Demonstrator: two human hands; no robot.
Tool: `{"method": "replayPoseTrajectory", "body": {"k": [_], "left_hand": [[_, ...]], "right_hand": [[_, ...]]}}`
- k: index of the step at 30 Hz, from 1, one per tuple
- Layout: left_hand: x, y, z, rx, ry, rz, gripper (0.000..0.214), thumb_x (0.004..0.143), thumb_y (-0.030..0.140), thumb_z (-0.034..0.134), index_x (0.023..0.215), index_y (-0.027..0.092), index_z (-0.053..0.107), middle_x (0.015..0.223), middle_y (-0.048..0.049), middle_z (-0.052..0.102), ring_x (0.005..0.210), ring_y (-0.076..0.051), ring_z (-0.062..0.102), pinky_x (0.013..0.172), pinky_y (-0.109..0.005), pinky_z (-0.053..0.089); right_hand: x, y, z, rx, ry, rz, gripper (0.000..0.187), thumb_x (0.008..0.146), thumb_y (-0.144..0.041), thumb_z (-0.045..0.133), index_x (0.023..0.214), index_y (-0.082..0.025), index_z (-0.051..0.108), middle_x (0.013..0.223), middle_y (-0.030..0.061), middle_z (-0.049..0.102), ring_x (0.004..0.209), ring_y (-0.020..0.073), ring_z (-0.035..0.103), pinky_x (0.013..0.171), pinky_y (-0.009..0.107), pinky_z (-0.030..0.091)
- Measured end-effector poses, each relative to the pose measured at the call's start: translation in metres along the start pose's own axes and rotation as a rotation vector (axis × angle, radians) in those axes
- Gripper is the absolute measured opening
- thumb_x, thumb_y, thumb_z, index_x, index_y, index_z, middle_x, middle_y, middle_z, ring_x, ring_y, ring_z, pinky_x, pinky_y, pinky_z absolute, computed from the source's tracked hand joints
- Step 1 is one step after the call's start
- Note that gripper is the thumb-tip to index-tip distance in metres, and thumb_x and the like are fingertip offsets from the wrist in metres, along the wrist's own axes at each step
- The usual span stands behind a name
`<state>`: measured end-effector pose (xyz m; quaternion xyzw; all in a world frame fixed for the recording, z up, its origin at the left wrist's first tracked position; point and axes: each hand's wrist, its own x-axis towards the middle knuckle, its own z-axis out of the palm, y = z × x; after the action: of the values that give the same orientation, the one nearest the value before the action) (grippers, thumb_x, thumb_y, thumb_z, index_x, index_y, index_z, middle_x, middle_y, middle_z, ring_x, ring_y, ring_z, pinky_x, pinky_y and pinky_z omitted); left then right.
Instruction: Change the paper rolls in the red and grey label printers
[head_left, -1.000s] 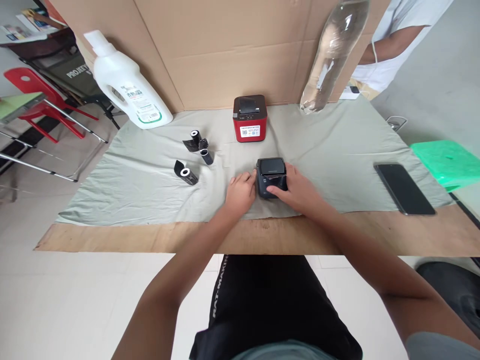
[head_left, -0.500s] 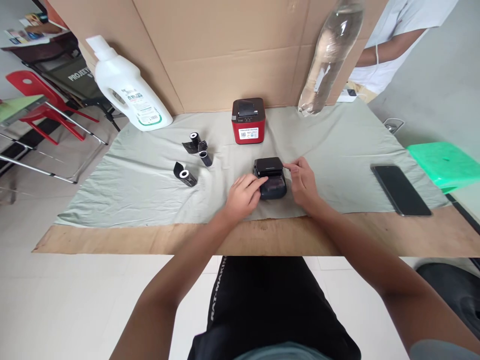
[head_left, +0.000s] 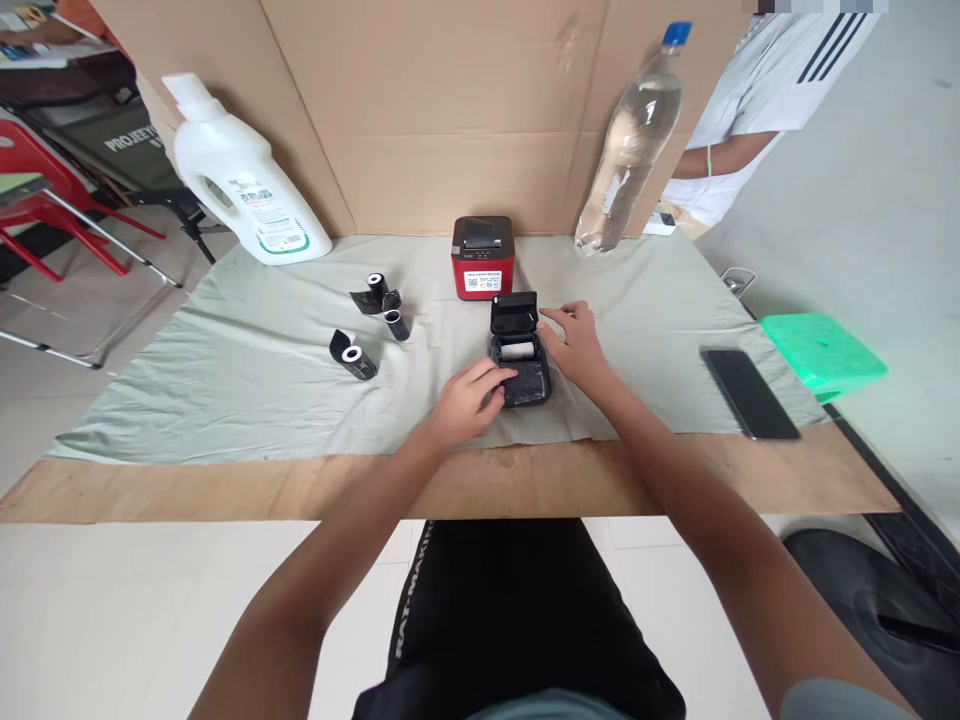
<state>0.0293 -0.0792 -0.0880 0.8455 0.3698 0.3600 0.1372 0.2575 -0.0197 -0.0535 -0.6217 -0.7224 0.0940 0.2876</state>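
A small black portable printer point(head_left: 528, 388) sits on the cloth with its lid point(head_left: 514, 312) raised. A white paper roll point(head_left: 517, 351) shows inside its compartment. My left hand point(head_left: 469, 402) holds the printer at its left front, the index finger on the top and the thumb by the near left corner. Beside the raised lid is my right hand point(head_left: 576, 345), fingers apart, with the fingertips at the lid's right edge; I cannot tell if they touch it. Behind the lid stands a red and black printer point(head_left: 484, 280).
Black-wrapped rolls point(head_left: 358, 362) lie to the left. A white jug point(head_left: 247, 190) and a clear bottle point(head_left: 630, 150) lean on the cardboard point(head_left: 450, 90). At the right are a phone point(head_left: 750, 394) and a green stool point(head_left: 823, 350). A person in a white shirt point(head_left: 757, 90) is behind.
The portable printer's lid has swung up, exposing the white roll. My right hand has moved up beside the lid, while my left hand stays at the printer's front. The view has shifted slightly.
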Motion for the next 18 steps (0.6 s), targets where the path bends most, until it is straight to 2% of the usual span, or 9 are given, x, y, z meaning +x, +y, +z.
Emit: {"method": "replayPoseTrajectory", "body": {"k": [2, 3, 6, 8, 10, 13, 18], "left_hand": [[0.0, 0.0, -0.001, -0.014, 0.005, -0.01, 0.035, 0.102, 0.021, 0.045, 0.127, 0.018, 0.069, 0.106, -0.0084, 0.068, 0.095, -0.018, 0.068, 0.087, -0.031, 0.057], [-0.001, 0.0, -0.002, -0.019, 0.005, -0.013, 0.035, 0.102, 0.021, 0.045, 0.127, 0.018, 0.069, 0.104, -0.008, 0.068, 0.093, -0.018, 0.068, 0.086, -0.031, 0.057], [-0.001, -0.001, -0.003, -0.037, 0.01, -0.015, 0.035, 0.102, 0.021, 0.045, 0.127, 0.019, 0.069, 0.099, -0.007, 0.068, 0.089, -0.018, 0.067, 0.084, -0.031, 0.057], [-0.002, -0.002, -0.003, -0.051, 0.021, -0.022, 0.035, 0.102, 0.022, 0.044, 0.127, 0.019, 0.069, 0.096, -0.0062, 0.066, 0.088, -0.017, 0.066, 0.083, -0.031, 0.057], [-0.003, -0.004, -0.002, -0.057, 0.035, -0.046, 0.035, 0.103, 0.023, 0.044, 0.128, 0.02, 0.068, 0.094, -0.0052, 0.065, 0.085, -0.017, 0.064, 0.081, -0.03, 0.056], [-0.004, -0.007, -0.002, -0.062, 0.046, -0.088, 0.034, 0.102, 0.024, 0.045, 0.128, 0.022, 0.068, 0.091, -0.0035, 0.063, 0.081, -0.016, 0.062, 0.078, -0.029, 0.055], [-0.003, -0.008, -0.002, -0.082, 0.069, -0.099, 0.032, 0.101, 0.023, 0.046, 0.123, 0.022, 0.069, 0.087, -0.0017, 0.06, 0.077, -0.014, 0.059, 0.075, -0.027, 0.053]], "right_hand": [[0.011, -0.011, -0.017, -0.055, -0.04, -0.032, 0.041, 0.1, -0.036, 0.049, 0.123, -0.015, 0.076, 0.121, 0.0155, 0.061, 0.109, 0.0262, 0.061, 0.099, 0.038, 0.049], [0.018, -0.019, -0.024, -0.079, -0.1, -0.07, 0.038, 0.099, -0.032, 0.05, 0.116, -0.015, 0.079, 0.114, 0.014, 0.065, 0.102, 0.0247, 0.063, 0.094, 0.036, 0.05], [0.037, -0.047, -0.037, -0.191, -0.437, -0.165, 0.03, 0.095, -0.022, 0.053, 0.101, -0.018, 0.082, 0.098, 0.0081, 0.075, 0.091, 0.0219, 0.068, 0.084, 0.031, 0.05], [0.045, -0.064, -0.037, -0.321, -0.611, -0.12, 0.025, 0.091, -0.017, 0.059, 0.099, -0.02, 0.083, 0.101, 0.0078, 0.079, 0.092, 0.0226, 0.071, 0.079, 0.03, 0.05], [0.048, -0.076, -0.032, -0.426, -0.648, -0.061, 0.021, 0.087, -0.016, 0.066, 0.099, -0.02, 0.082, 0.109, 0.0117, 0.08, 0.097, 0.0262, 0.073, 0.078, 0.032, 0.05], [0.041, -0.084, -0.026, -0.476, -0.627, -0.063, 0.016, 0.086, -0.019, 0.073, 0.099, -0.017, 0.081, 0.111, 0.0177, 0.079, 0.104, 0.0323, 0.073, 0.08, 0.036, 0.051], [0.03, -0.085, -0.03, -0.51, -0.627, -0.108, 0.016, 0.088, -0.015, 0.07, 0.101, -0.016, 0.079, 0.112, 0.0186, 0.078, 0.105, 0.0314, 0.073, 0.079, 0.034, 0.05]]}}
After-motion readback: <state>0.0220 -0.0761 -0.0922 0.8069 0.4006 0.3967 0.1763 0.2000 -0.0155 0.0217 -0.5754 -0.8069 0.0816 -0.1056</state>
